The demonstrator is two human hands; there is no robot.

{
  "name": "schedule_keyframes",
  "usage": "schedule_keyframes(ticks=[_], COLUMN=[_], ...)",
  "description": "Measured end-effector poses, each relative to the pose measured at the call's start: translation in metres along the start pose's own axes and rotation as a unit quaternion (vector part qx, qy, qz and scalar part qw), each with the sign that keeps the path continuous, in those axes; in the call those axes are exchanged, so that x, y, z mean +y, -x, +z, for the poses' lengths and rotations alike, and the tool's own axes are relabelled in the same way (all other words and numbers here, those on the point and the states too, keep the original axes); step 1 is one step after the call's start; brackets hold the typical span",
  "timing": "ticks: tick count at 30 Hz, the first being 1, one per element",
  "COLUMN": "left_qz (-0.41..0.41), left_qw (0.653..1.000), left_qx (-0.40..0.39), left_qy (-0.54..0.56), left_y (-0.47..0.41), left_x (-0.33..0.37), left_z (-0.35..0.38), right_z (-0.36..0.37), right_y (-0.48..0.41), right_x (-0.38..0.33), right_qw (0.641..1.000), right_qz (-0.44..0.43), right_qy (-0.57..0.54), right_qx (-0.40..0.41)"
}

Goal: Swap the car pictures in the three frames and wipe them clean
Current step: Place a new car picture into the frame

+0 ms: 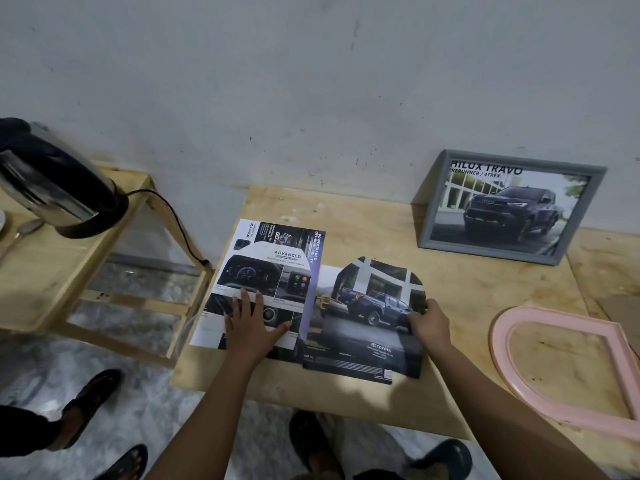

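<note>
A car brochure [263, 268] lies open and flat on the wooden table [460, 282]. My left hand [251, 323] rests flat on its left page, fingers spread. On the right page lies a cut-out truck picture [374, 306] with a rounded top; my right hand [427, 323] pinches its right edge. A grey frame [433, 209] holding a dark pickup picture leans against the wall at the back right. An empty pink arch-shaped frame [500, 348] lies flat at the table's right end.
A steel kettle [59, 188] with a black cord stands on a lower wooden rack [45, 271] to the left, with a spoon [24, 230] beside it. Feet in dark sandals [93, 400] stand on the mottled floor below the table edge.
</note>
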State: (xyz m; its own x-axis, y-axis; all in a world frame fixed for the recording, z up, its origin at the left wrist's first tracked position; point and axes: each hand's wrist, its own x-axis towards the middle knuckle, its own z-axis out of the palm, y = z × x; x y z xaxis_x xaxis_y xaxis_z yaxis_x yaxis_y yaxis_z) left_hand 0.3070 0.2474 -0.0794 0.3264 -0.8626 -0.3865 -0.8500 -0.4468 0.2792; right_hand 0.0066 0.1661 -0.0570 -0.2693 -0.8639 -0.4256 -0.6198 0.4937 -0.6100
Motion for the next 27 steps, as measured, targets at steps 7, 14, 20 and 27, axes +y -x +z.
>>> schedule_keyframes(ticks=[7,14,20,27], left_qz=[-0.015,-0.028,-0.034,0.02], left_qw=[1.0,0.996,0.995,0.955], left_qx=[0.02,0.062,0.089,-0.042], left_qy=[0.0,-0.048,-0.02,0.292], left_y=[0.0,0.005,0.011,0.03], left_x=[0.006,0.012,0.053,0.184], left_z=[0.002,0.004,-0.001,-0.024], right_z=[-0.007,-0.021,-0.052,-0.127], right_y=[-0.007,-0.01,-0.02,-0.028], right_x=[0.01,0.015,0.018,0.016], right_qw=[1.0,0.996,0.991,0.98], right_qz=[-0.003,-0.006,-0.019,-0.101], right_qy=[-0.029,-0.091,-0.133,-0.157], right_qx=[0.001,0.0,-0.024,-0.068])
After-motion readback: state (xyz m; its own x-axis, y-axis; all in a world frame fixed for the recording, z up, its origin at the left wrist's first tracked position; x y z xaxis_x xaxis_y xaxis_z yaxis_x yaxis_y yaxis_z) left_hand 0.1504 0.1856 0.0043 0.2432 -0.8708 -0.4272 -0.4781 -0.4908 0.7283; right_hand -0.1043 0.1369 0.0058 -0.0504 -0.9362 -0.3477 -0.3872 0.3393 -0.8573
